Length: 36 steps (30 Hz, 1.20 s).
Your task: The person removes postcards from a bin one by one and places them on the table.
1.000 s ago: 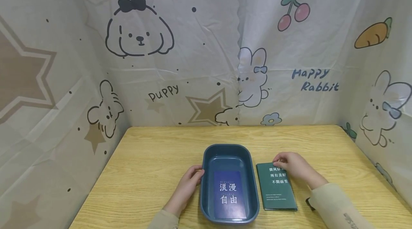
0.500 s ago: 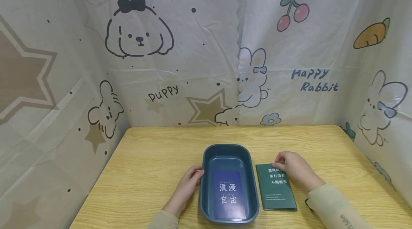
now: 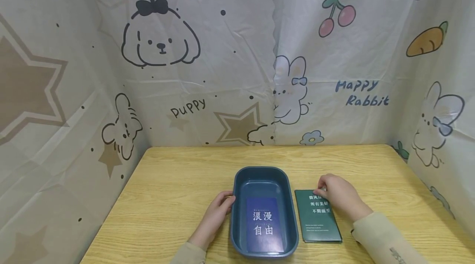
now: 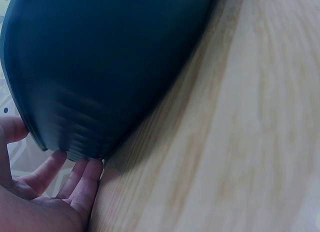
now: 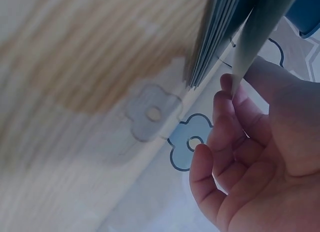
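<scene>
A dark blue-green tray (image 3: 264,175) stands on the table, with a purple notebook (image 3: 264,241) with white lettering lying flat inside. My left hand (image 3: 216,212) touches the tray's left side. In the left wrist view its fingertips (image 4: 90,169) rest against the outer wall, with the thumb near the rim. Right of the tray lies a stack of thin notebooks, the top one green (image 3: 320,227) with white lettering. My right hand (image 3: 339,196) pinches the top green notebook at its far edge. In the right wrist view that notebook (image 5: 257,34) bends up, away from the layers (image 5: 212,44) below.
The wooden table (image 3: 178,189) reaches back to a pale curtain (image 3: 230,74) printed with cartoon animals, stars and fruit. More of this cloth hangs along the left and right sides. The tray and the notebook stack stand a small gap apart.
My right hand has shifted very slightly at the far edge of the green notebook, still pinching it. The left hand, the tray and the purple notebook have stayed in place.
</scene>
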Motion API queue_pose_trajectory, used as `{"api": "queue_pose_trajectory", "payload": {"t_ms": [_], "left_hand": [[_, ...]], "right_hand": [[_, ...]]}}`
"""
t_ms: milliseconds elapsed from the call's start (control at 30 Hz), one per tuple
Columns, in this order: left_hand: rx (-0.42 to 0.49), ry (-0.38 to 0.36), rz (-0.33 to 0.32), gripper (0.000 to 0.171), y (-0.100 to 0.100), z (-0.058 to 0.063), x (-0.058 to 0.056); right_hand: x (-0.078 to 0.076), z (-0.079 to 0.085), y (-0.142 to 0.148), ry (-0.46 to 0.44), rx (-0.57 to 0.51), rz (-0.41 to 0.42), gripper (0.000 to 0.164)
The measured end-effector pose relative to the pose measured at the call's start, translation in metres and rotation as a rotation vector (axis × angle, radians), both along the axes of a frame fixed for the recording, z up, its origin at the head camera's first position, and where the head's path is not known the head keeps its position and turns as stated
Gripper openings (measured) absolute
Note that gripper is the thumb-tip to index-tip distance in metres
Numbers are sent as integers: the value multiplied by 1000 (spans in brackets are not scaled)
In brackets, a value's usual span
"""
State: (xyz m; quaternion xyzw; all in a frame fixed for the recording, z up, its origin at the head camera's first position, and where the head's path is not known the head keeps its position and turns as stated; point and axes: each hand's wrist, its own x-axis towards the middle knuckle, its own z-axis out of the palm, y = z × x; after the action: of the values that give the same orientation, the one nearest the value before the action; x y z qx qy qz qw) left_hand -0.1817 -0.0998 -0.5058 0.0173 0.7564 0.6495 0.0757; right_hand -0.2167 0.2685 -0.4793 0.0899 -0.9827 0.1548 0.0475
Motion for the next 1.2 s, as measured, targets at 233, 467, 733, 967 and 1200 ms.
{"api": "queue_pose_trajectory", "payload": {"t_ms": [233,467,733,967,1200], "left_hand": [[6,-5,2,51,0,2,2],[-6,-7,0,49,0,3,2],[-10,-7,2,50,-1,-1,0],[-8,-2,3,51,-1,-2,0],[-4,-1,6,50,-1,-3,-1]], "right_hand": [[0,-2,-1,23,53,3,19],[0,-5,-2,24,60,-1,20],[2,-8,-2,35,84,10,25],[1,-9,-2,65,82,29,25],[2,-8,-2,81,67,27,21]]}}
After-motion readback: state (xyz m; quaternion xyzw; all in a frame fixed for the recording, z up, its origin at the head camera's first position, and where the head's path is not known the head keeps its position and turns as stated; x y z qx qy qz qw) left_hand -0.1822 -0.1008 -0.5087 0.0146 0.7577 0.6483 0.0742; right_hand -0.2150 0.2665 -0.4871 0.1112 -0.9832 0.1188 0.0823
